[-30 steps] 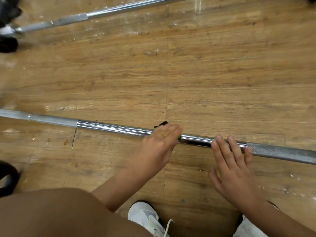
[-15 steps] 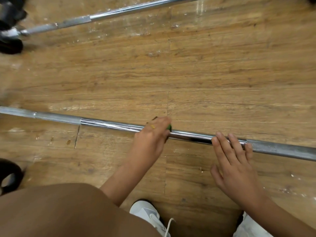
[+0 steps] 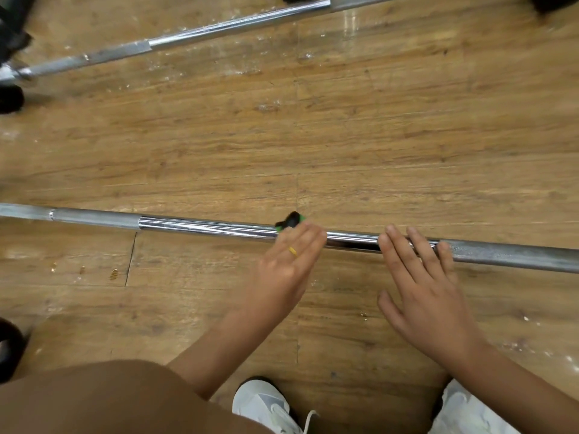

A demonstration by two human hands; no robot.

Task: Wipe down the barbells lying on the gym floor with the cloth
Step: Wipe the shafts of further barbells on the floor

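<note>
At the smooth middle of the near barbell [image 3: 203,228], the left hand [image 3: 288,261] presses the green-black cloth [image 3: 292,220] down with straight fingers; just right, the right hand [image 3: 419,286] lies flat and spread across it. The barbell may roll under the pressure, letting the bunched cloth slip free.

Bright even light; glare streaks on chrome barbell [image 3: 219,228] (floor [image 3: 351,18] too); left hand [image 3: 286,264] slightly blurred; edges bowed.
</note>
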